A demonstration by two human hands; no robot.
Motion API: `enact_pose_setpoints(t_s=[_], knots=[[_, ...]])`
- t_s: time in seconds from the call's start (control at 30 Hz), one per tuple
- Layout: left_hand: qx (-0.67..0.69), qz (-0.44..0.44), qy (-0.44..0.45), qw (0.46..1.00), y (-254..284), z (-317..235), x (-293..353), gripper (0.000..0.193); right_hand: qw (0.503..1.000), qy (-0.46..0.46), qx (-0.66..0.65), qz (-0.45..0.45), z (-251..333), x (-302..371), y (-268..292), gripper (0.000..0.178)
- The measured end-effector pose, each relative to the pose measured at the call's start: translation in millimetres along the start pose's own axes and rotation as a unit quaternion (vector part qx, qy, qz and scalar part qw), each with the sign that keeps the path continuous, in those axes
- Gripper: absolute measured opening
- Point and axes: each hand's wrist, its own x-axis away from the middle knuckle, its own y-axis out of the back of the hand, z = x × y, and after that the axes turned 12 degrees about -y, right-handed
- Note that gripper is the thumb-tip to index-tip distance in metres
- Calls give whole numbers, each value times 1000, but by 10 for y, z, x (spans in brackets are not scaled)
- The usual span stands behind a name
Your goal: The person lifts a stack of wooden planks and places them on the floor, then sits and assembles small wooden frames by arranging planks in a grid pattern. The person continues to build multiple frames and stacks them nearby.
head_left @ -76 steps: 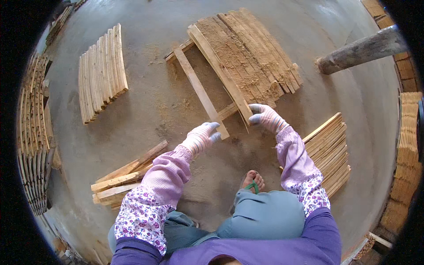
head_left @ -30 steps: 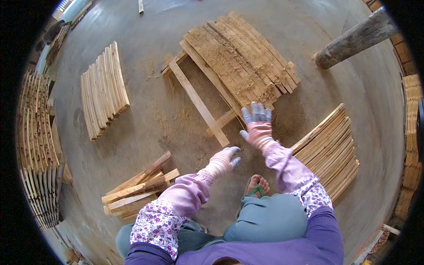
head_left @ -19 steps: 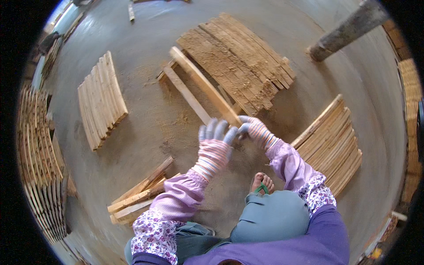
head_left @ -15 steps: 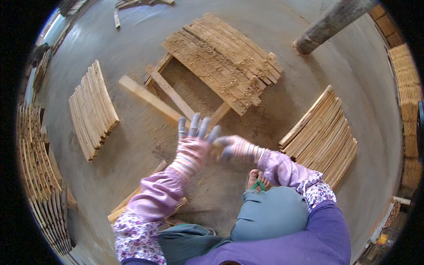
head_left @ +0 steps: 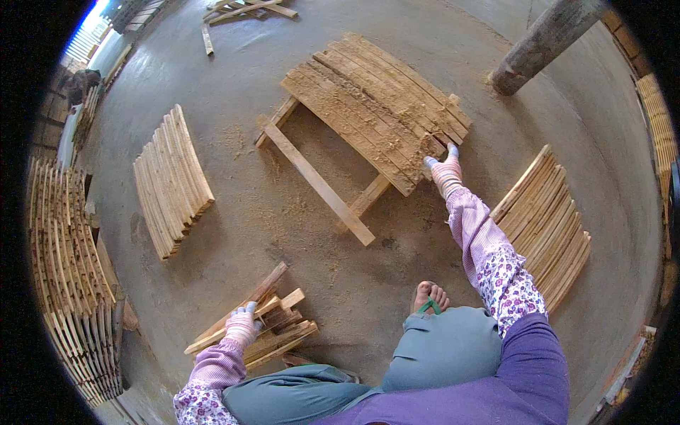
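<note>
left hand grips a stick; right hand, fingers spread, presses slats that could slide off.

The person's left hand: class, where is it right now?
In the head view, the left hand is low on the person's left, resting on the small pile of short wood pieces on the concrete floor.

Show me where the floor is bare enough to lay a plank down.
Bare concrete floor lies between the curved stack of pale slats, the long loose wooden rail and the small heap of short wood offcuts. Crowded: around the rough plank panel and the stacked boards at right.
</note>
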Motion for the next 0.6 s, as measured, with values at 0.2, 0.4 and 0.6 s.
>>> enact_pose_setpoints(t_s=[0.2,0.4,0.6], knots=[[-8,176,-19,984,364,-273,-82,88,1000,9,-11,-16,-18,-87,24,84],[10,140,-44,989,549,-258,-137,94,998,40,-38,-8,-65,-83,-3,67],[11,115,-42,992,599,-230,-188,93,995,96,3,5,-102,-224,-7,45]])
